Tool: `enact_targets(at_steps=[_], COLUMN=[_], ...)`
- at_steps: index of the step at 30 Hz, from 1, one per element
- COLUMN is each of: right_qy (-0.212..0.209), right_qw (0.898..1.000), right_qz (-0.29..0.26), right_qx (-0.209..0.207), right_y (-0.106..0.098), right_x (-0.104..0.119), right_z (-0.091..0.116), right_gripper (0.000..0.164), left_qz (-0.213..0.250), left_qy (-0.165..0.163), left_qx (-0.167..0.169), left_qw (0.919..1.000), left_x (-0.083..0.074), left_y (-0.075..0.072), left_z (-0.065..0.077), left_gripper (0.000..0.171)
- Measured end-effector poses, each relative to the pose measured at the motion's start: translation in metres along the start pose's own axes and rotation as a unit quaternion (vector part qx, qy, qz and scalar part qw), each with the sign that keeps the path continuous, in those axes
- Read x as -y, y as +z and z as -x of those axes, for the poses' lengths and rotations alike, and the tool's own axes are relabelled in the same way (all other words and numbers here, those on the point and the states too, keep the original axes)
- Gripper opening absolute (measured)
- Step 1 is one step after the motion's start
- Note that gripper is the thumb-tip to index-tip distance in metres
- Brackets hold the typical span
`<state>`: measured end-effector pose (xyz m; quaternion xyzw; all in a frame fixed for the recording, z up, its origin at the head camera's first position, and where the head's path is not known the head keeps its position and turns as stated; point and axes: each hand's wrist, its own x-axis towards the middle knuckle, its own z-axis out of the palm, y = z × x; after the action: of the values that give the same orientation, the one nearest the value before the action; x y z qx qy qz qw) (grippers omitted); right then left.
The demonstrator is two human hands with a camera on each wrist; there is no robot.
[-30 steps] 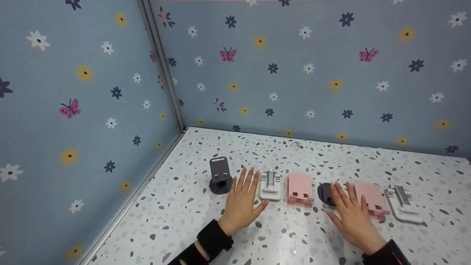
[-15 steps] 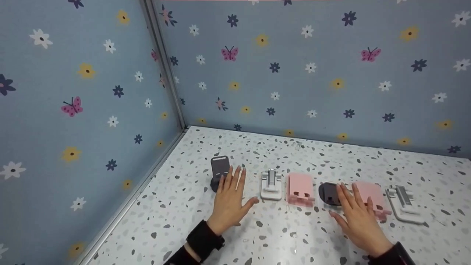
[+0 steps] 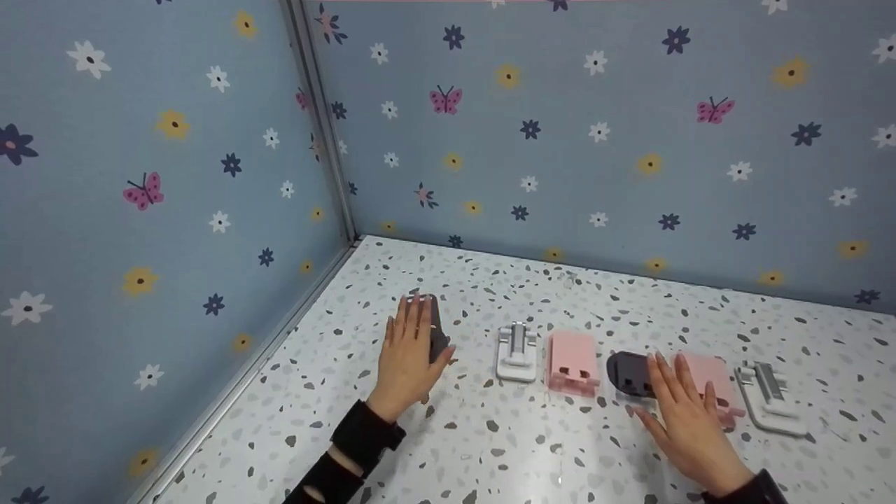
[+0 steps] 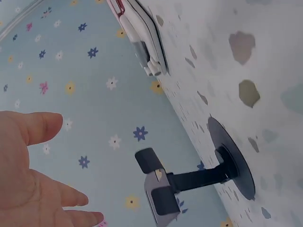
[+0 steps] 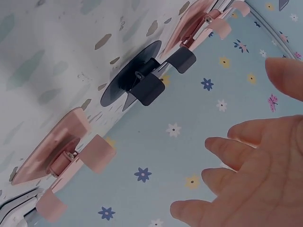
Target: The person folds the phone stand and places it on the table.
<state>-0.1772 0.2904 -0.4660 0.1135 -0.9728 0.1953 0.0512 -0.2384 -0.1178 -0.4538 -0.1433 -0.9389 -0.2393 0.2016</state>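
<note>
My left hand [image 3: 406, 360], fingers straight, is over an unfolded dark phone stand [image 3: 435, 329] and hides much of it in the head view. In the left wrist view, a gap shows between the fingers and that stand, which rises from a round base [image 4: 232, 161]. My right hand [image 3: 689, 427] is also held flat with fingers extended, overlapping a second, folded dark phone stand [image 3: 628, 374] and a pink phone stand [image 3: 717, 371]. From the right wrist, its fingers [image 5: 232, 153] appear apart from the stands and hold nothing.
Between the hands lie a white-and-grey folded phone stand [image 3: 516, 360] and another pink one [image 3: 572, 353]. A second white-and-grey stand [image 3: 773, 406] lies at the far right. Flowered panels [image 3: 560, 140] bound the speckled table [image 3: 518, 448] at back and left.
My left hand has moved left, from beside the white-and-grey stand to over the unfolded dark phone stand. The right hand has barely shifted. The head view has turned slightly.
</note>
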Motion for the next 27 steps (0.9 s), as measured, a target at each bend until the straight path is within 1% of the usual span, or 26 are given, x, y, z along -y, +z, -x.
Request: enact_targets(at_steps=[3, 5, 7, 10, 12, 14, 16, 20, 22, 23, 27], right_qy=[0.000, 0.003, 0.003, 0.004, 0.002, 0.000, 0.002, -0.004, -0.009, -0.011, -0.013], right_qw=[1.000, 1.000, 1.000, 1.000, 1.000, 1.000, 1.000, 1.000, 1.000, 1.000, 1.000], right_qz=[0.011, 0.014, 0.013, 0.005, 0.003, 0.004, 0.004, 0.009, 0.013, 0.015, 0.020], right_qx=[0.000, 0.003, 0.003, 0.003, 0.003, 0.002, 0.005, 0.001, -0.002, -0.005, -0.008], right_y=[0.001, 0.002, 0.002, 0.002, 0.003, 0.003, 0.004, 0.005, 0.005, 0.006, 0.006], right_x=[-0.001, 0.000, 0.000, 0.000, 0.000, -0.001, 0.000, 0.000, 0.000, 0.000, 0.002], right_z=[0.001, 0.000, 0.000, 0.000, 0.000, 0.000, -0.001, 0.000, 0.000, 0.000, 0.000], right_gripper=[0.082, 0.082, 0.081, 0.082, 0.082, 0.082, 0.081, 0.080, 0.080, 0.079, 0.079], left_qz=[0.038, 0.075, 0.114, 0.161, 0.183, 0.206, 0.236, 0.330, 0.364, 0.378, 0.409], left_qy=[-0.027, -0.050, -0.078, -0.118, -0.139, -0.160, -0.184, -0.243, -0.257, -0.260, -0.261], left_qx=[0.008, 0.021, 0.039, 0.064, 0.075, 0.077, 0.073, 0.055, 0.042, 0.036, 0.013], left_qw=[0.9989, 0.9957, 0.9897, 0.9777, 0.9703, 0.9624, 0.9514, 0.9106, 0.8945, 0.8878, 0.8740], left_x=[0.013, 0.021, 0.029, 0.039, 0.045, 0.051, 0.056, 0.060, 0.061, 0.061, 0.060], left_y=[-0.003, -0.005, -0.006, -0.008, -0.008, -0.008, -0.006, -0.001, 0.001, 0.001, 0.003], left_z=[-0.004, -0.006, -0.008, -0.012, -0.014, -0.017, -0.019, -0.022, -0.022, -0.022, -0.023], left_gripper=[0.080, 0.081, 0.082, 0.081, 0.079, 0.074, 0.065, 0.043, 0.034, 0.030, 0.022])
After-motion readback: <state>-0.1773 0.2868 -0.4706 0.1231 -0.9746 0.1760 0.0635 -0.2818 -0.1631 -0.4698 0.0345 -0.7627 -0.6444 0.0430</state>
